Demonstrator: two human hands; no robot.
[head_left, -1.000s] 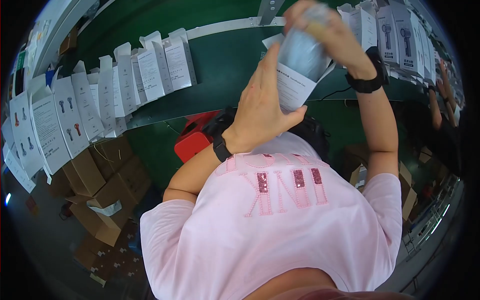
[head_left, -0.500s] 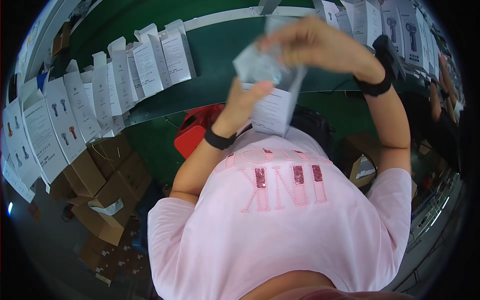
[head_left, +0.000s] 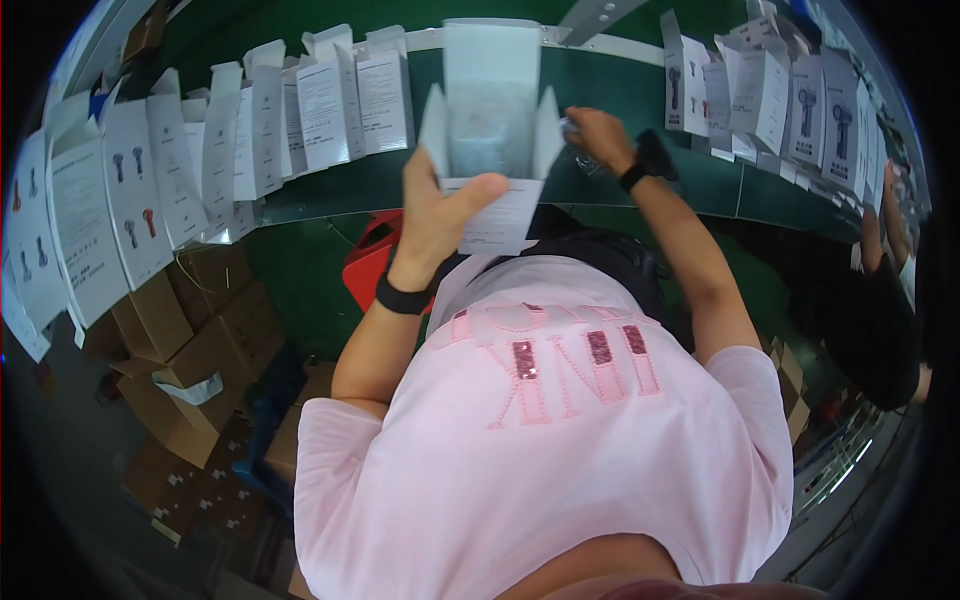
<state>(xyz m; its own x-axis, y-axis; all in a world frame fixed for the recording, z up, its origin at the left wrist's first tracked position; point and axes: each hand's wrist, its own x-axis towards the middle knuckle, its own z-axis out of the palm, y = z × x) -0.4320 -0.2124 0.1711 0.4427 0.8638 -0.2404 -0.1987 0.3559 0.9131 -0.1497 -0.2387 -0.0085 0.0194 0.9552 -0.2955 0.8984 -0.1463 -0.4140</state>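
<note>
White carton [head_left: 490, 110] stands upright in left hand [head_left: 440, 215].

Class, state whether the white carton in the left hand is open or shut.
Open: the carton in the left hand has its side flaps spread outward.

white cartons [head_left: 250, 130] on green bench [head_left: 380, 180] | brown boxes [head_left: 170, 330] | red bin [head_left: 370, 262]

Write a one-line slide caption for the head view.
Left hand holds an open white carton upright while the right hand reaches to the green bench.
</note>
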